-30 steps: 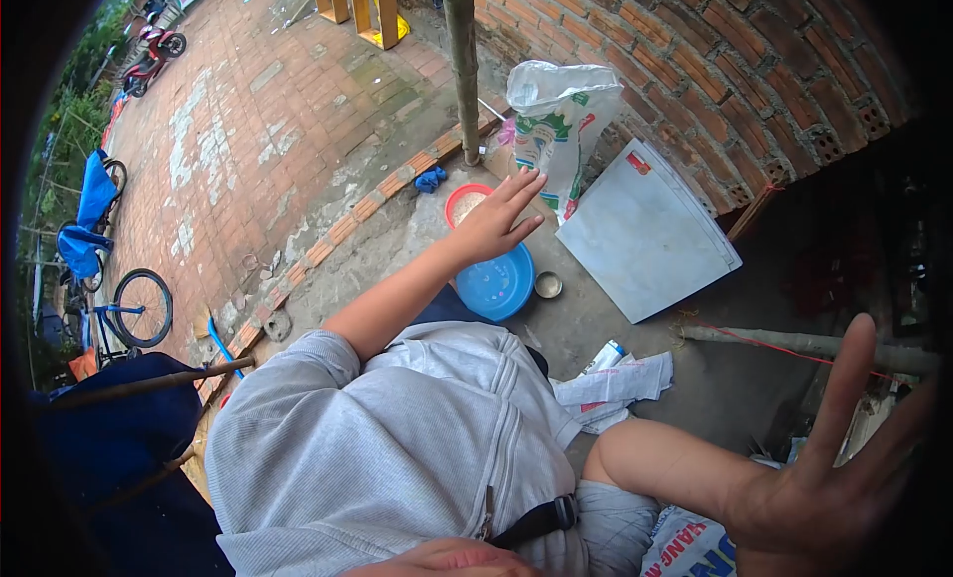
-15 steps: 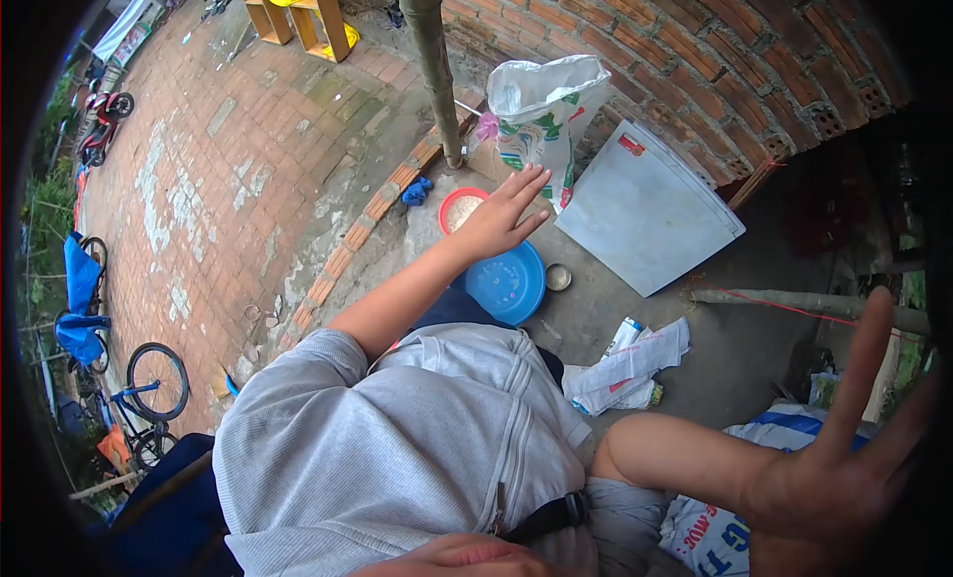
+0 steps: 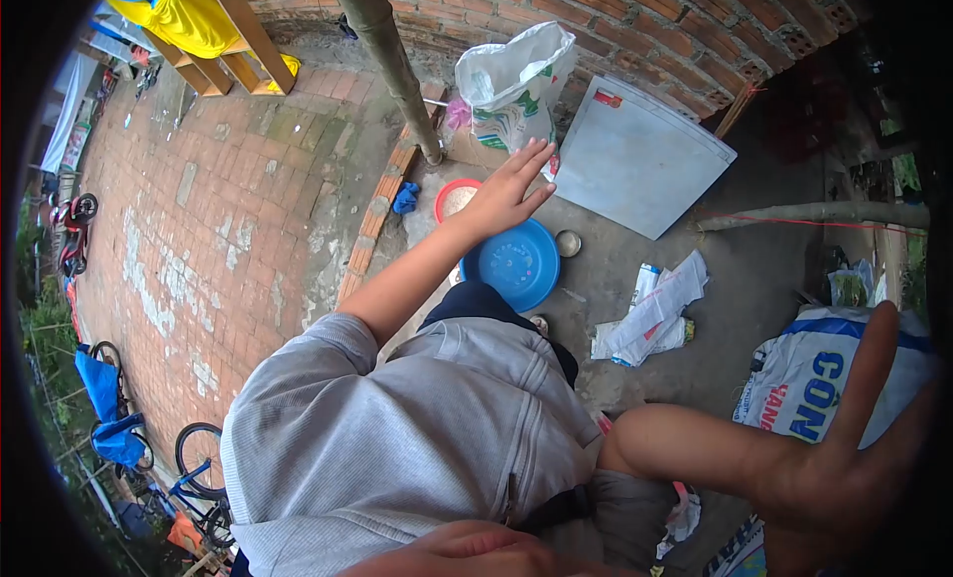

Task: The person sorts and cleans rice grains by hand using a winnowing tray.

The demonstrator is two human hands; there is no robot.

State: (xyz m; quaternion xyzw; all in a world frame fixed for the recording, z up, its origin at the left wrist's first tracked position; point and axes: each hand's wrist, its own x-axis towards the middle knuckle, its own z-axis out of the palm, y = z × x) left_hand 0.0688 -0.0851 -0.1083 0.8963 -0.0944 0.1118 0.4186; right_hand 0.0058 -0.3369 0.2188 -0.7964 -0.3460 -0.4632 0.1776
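Observation:
My left hand (image 3: pixel 508 195) is stretched out with its fingers extended and nothing in it. In the view it overlaps the edges of a blue plastic basin (image 3: pixel 516 266) and a red basin (image 3: pixel 458 198) of pale grains; it seems to hover above them. Beyond its fingertips stands an open white sack (image 3: pixel 514 86) with green print. A small metal bowl (image 3: pixel 568 244) sits beside the blue basin. On the right, close to the camera, my right hand (image 3: pixel 844 468) is raised with fingers spread, holding nothing; part of it fades into the dark frame edge.
A pale flat-sided box (image 3: pixel 643 160) lies by the brick wall (image 3: pixel 635 31). Folded sacks (image 3: pixel 650 314) rest on the concrete. A printed white sack (image 3: pixel 794 379) is behind my right hand. A bamboo post (image 3: pixel 392 66) rises ahead; bicycles (image 3: pixel 199 468) stand left.
The camera view has shifted, showing more of the printed sack at right and the yellow cloth at upper left. Both hands keep nearly the same open pose.

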